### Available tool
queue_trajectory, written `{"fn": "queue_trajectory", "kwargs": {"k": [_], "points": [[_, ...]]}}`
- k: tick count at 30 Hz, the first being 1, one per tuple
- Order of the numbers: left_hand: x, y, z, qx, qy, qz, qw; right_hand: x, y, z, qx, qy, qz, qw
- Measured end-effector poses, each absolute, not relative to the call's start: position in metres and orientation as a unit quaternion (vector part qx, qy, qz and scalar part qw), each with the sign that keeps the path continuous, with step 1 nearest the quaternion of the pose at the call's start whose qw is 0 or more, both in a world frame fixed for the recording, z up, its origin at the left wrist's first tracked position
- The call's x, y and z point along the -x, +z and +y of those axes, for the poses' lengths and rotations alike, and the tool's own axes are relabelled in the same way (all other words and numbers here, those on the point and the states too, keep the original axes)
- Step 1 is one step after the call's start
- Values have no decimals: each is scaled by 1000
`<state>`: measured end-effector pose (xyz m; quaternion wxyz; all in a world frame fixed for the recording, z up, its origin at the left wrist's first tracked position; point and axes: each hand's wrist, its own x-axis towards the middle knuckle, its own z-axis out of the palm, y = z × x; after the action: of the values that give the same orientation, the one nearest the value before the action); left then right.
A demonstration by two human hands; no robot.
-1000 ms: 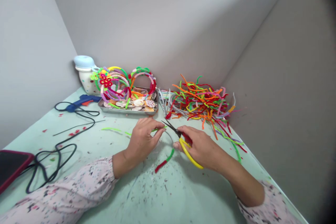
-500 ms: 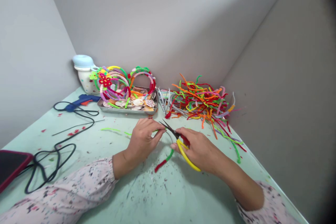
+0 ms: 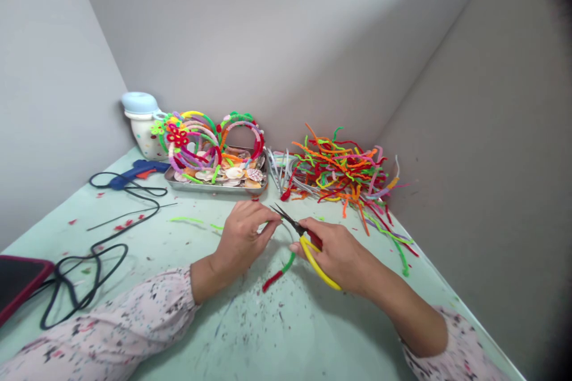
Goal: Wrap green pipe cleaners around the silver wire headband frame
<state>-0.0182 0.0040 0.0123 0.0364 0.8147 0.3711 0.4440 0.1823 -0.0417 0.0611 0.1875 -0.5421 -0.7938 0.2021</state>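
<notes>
Scissors (image 3: 301, 230) angled at a pinched wire band (image 3: 289, 262), mid-table (image 3: 339, 339).

Left hand (image 3: 243, 233) pinches thumb to fingertips on the band's bare grey end, apparently to steady it beside the blades; a lime stem (image 3: 187, 219) trails out behind that hand, and whether it too sits in the pinch is hard to tell. The band's green-and-red end curves down between the hands. Right hand (image 3: 342, 250) grasps the scissors, fingers curled about the handles, blades slightly parted, points near the left fingertips: a grip suited to fine snips. Shell tray (image 3: 214, 189) and stem heap (image 3: 339, 172) sit at the back, probably for elbow room; glue gun (image 3: 127, 177) lies off left, likely for the same reason.
</notes>
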Motion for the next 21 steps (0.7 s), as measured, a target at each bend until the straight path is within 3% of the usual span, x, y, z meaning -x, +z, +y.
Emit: {"fn": "queue_trajectory", "kwargs": {"k": [21], "points": [[16,-7,15,-848,375,372,42,-187,36,-33,558,258,-774,151]]}}
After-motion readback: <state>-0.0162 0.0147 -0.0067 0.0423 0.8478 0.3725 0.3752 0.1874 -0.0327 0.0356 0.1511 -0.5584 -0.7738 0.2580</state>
